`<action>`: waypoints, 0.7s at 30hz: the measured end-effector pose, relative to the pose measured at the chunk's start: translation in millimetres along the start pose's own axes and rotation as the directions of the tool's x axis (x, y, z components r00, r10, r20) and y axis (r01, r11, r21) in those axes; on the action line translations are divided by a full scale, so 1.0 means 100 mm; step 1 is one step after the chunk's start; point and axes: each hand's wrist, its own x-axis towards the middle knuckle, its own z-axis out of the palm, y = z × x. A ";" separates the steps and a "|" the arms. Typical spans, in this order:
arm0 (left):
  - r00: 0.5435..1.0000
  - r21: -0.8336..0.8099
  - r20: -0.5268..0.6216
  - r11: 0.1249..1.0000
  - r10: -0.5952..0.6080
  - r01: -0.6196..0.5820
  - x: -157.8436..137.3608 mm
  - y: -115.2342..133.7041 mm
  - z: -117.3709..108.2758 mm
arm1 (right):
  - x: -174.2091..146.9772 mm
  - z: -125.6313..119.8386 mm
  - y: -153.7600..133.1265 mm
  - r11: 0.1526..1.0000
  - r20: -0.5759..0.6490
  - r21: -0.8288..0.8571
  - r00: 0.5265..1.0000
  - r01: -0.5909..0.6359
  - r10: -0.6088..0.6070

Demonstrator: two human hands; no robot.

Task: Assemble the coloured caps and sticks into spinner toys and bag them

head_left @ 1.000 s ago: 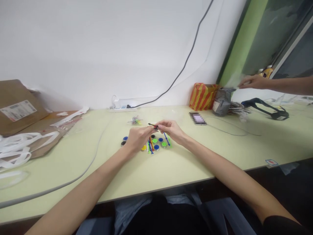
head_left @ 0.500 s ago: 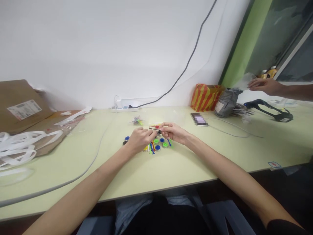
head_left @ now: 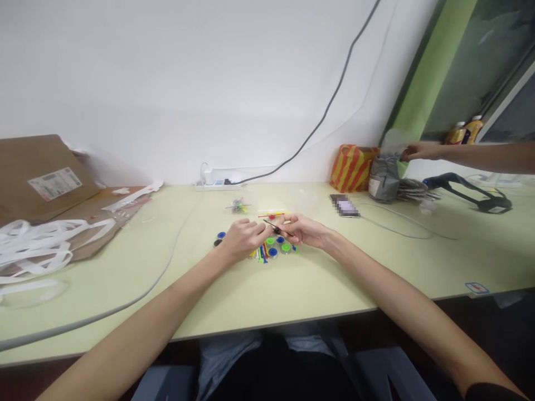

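Observation:
Over the middle of the table, my right hand (head_left: 306,229) pinches a thin black bar with a small round black hub (head_left: 276,229). My left hand (head_left: 242,239) is closed, its fingertips against the same black piece; its finer shape is too small to make out. Beneath and around both hands lie round pieces with clear bases: a green one (head_left: 286,248), a blue one (head_left: 273,253) and several more. Thin coloured sticks (head_left: 262,254) lie in a bunch beside my left hand. Just behind my hands is a red stick (head_left: 267,215).
A small tangled bundle (head_left: 238,206) lies farther back. To the right are a phone (head_left: 345,206), a striped bag (head_left: 350,169), a grey bag (head_left: 383,179) and another person's hand (head_left: 422,151). Cardboard packaging (head_left: 45,175), white strapping (head_left: 45,245) and a grey cable (head_left: 137,298) occupy the left.
The black bar has tilted, its right end now lower. My hands stay close together. The other person's hand has moved left to the grey bag with clear plastic. The view has shifted slightly.

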 end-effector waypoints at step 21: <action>0.903 -0.240 0.033 0.874 -0.428 0.422 -0.04 0.03 0.15 | 0.03 0.22 0.04 0.514 0.010 -0.745 0.779 0.424 -0.627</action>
